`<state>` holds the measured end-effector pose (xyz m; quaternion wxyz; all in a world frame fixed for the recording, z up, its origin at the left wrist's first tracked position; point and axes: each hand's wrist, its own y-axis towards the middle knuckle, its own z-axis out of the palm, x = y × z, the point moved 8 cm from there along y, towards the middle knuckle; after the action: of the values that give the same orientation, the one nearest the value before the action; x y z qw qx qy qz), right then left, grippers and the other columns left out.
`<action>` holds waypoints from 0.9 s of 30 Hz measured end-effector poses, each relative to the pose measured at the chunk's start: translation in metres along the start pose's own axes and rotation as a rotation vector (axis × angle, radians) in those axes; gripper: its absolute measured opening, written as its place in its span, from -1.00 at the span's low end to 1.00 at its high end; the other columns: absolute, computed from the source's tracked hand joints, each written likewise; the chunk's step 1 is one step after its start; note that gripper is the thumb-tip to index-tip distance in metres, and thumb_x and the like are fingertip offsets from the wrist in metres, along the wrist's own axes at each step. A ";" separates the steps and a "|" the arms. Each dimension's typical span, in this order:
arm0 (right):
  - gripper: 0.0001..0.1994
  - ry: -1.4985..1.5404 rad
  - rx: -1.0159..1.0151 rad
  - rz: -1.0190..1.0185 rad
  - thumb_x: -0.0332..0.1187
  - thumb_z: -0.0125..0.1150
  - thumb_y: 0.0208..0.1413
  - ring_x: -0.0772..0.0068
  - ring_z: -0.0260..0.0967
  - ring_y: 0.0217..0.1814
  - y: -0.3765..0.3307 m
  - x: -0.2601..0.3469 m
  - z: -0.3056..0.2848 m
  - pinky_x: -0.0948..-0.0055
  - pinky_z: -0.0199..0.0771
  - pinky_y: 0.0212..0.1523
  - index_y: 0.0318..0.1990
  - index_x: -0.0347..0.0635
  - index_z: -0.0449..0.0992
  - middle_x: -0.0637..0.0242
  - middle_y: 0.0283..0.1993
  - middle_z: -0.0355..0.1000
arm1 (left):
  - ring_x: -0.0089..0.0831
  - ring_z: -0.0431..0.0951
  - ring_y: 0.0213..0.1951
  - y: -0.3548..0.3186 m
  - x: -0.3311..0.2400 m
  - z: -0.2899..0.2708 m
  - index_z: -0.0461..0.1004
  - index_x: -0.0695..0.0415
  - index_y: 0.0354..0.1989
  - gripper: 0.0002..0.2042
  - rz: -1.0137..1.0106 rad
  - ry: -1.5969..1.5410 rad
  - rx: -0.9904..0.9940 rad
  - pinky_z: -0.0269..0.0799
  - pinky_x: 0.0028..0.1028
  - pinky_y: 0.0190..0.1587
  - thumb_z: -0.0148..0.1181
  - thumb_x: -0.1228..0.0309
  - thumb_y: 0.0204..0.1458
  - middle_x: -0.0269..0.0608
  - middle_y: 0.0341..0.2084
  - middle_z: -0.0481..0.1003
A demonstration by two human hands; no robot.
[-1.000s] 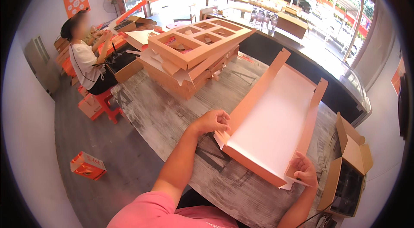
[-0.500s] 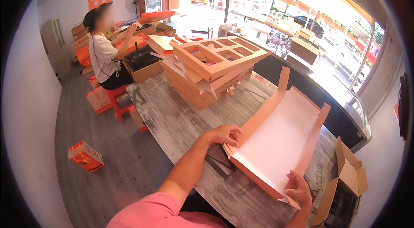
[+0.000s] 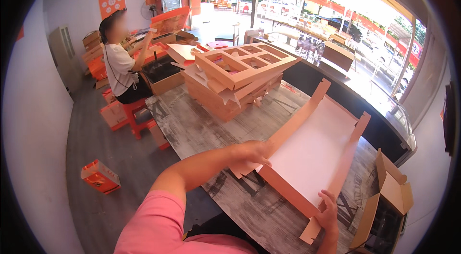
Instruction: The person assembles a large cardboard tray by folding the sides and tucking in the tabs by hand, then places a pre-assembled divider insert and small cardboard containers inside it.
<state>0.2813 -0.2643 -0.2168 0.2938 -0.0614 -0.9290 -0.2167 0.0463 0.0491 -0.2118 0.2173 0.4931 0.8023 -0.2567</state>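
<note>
On the table in front of me lies a shallow, partly folded cardboard box (image 3: pixel 307 158) with a white inner bottom and brown walls. My left hand (image 3: pixel 256 152) is at its near left corner, closed over the left wall, thumb toward the inside; motion blurs it a little. A notched end flap sticks outward under that hand. My right hand (image 3: pixel 327 213) bends its fingers round the right wall at the near right corner. Beside it another flap (image 3: pixel 309 231) points outward toward me. Two more notched tabs stand out at the far ends of the side walls.
Stacked cardboard boxes with a windowed divider frame (image 3: pixel 249 61) occupy the table's far part. An open carton (image 3: pixel 384 206) stands at right. Past the stack, a co-worker (image 3: pixel 117 54) sits on a red stool. An orange-and-white bag (image 3: pixel 101 177) is on the floor; bottles (image 3: pixel 309 47) line the counter.
My left hand has moved onto the left wall from just above the corner. Both near end flaps now stick out farther from the box. The right hand stays near its corner, slightly lower.
</note>
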 end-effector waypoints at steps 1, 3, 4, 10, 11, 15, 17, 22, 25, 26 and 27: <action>-0.39 0.002 -0.011 0.004 -0.37 0.65 -0.16 -0.05 0.39 0.37 -0.001 0.002 0.000 0.12 0.44 0.36 0.13 -0.23 0.58 0.05 0.31 0.44 | -0.14 0.60 -0.16 -0.002 -0.011 0.002 0.35 0.12 0.32 -0.34 0.039 0.023 -0.109 0.51 -0.24 -0.06 0.46 0.14 0.11 0.00 -0.16 0.57; -0.39 -0.032 -0.029 -0.010 -0.39 0.65 -0.20 -0.07 0.38 0.37 -0.002 0.001 0.000 0.09 0.42 0.37 0.11 -0.23 0.59 0.04 0.30 0.44 | 0.00 0.60 -0.18 -0.011 -0.018 0.002 0.30 0.11 0.34 -0.35 0.035 0.043 -0.212 0.51 -0.13 -0.08 0.42 0.14 0.16 0.09 -0.13 0.56; -0.39 -0.054 -0.043 -0.010 -0.40 0.65 -0.21 -0.09 0.37 0.38 -0.004 -0.002 -0.001 0.08 0.41 0.38 0.10 -0.22 0.59 0.04 0.30 0.44 | 0.05 0.61 -0.18 -0.025 -0.046 -0.009 0.27 0.11 0.36 -0.35 0.001 0.039 -0.203 0.51 -0.08 -0.09 0.39 0.15 0.18 0.12 -0.11 0.56; -0.44 -0.207 -0.090 -0.035 -0.43 0.62 -0.25 -0.19 0.26 0.48 -0.008 0.008 -0.008 -0.06 0.28 0.45 0.04 -0.17 0.63 0.01 0.36 0.38 | 0.14 0.62 -0.10 0.003 0.000 0.008 0.16 0.05 0.48 -0.24 -0.054 0.271 -0.503 0.55 0.00 -0.03 0.37 0.16 0.15 0.13 0.01 0.55; -0.45 -0.219 -0.087 -0.033 -0.43 0.62 -0.25 -0.21 0.25 0.49 -0.008 0.006 -0.008 -0.07 0.26 0.46 0.03 -0.17 0.63 0.00 0.38 0.37 | 0.14 0.62 -0.08 0.004 0.003 0.010 0.16 0.04 0.49 -0.23 -0.073 0.278 -0.511 0.56 -0.01 -0.02 0.37 0.16 0.14 0.12 0.02 0.54; -0.49 -0.268 -0.061 -0.041 -0.43 0.62 -0.23 -0.26 0.20 0.52 -0.009 0.003 -0.006 -0.11 0.23 0.47 0.00 -0.14 0.65 -0.06 0.43 0.31 | 0.12 0.64 -0.03 0.009 0.030 0.008 0.28 0.15 0.44 -0.28 -0.055 0.128 -0.584 0.57 -0.08 0.06 0.34 0.11 0.15 0.15 0.07 0.54; -0.53 -0.300 -0.065 -0.052 -0.42 0.61 -0.21 -0.28 0.18 0.53 -0.009 0.002 -0.009 -0.11 0.22 0.48 -0.03 -0.15 0.65 -0.10 0.45 0.29 | 0.09 0.66 -0.07 0.006 0.034 -0.009 0.34 0.17 0.41 -0.33 -0.010 0.054 -0.602 0.58 -0.10 0.04 0.32 0.14 0.16 0.12 -0.01 0.59; -0.68 -0.265 -0.079 0.011 -0.39 0.54 -0.10 -0.29 0.12 0.58 -0.007 0.006 -0.018 -0.12 0.19 0.50 -0.18 -0.22 0.55 -0.18 0.50 0.22 | 0.03 0.67 -0.15 -0.007 0.054 -0.035 0.42 0.11 0.38 -0.42 -0.091 -0.212 -0.543 0.57 -0.13 -0.01 0.27 0.19 0.19 0.05 -0.23 0.66; -0.70 0.015 -0.097 0.167 -0.41 0.48 -0.04 -0.30 0.11 0.59 -0.006 0.011 -0.033 -0.13 0.17 0.51 -0.22 -0.23 0.47 -0.19 0.54 0.17 | -0.07 0.67 -0.13 -0.017 0.054 -0.046 0.41 0.08 0.40 -0.46 -0.103 -0.193 -0.555 0.57 -0.19 -0.01 0.22 0.28 0.23 0.02 -0.17 0.66; -0.69 0.045 -0.108 0.176 -0.41 0.48 -0.03 -0.26 0.15 0.58 -0.009 0.004 -0.036 -0.09 0.24 0.47 -0.18 -0.22 0.46 -0.16 0.55 0.15 | -0.11 0.67 -0.12 -0.019 0.054 -0.047 0.40 0.07 0.41 -0.47 -0.104 -0.179 -0.548 0.57 -0.22 -0.01 0.20 0.31 0.25 0.01 -0.12 0.65; -0.67 0.075 -0.119 0.186 -0.42 0.47 -0.02 -0.22 0.19 0.56 -0.014 -0.009 -0.041 -0.06 0.31 0.44 -0.14 -0.22 0.46 -0.14 0.56 0.14 | -0.07 0.67 -0.08 -0.018 0.057 -0.046 0.42 0.05 0.40 -0.49 -0.067 -0.147 -0.566 0.56 -0.19 0.04 0.19 0.33 0.25 0.03 -0.11 0.66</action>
<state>0.3063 -0.2943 -0.1971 0.3432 -0.1566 -0.8930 -0.2455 0.0022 0.1102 -0.2067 0.3952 0.3660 0.8400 -0.0649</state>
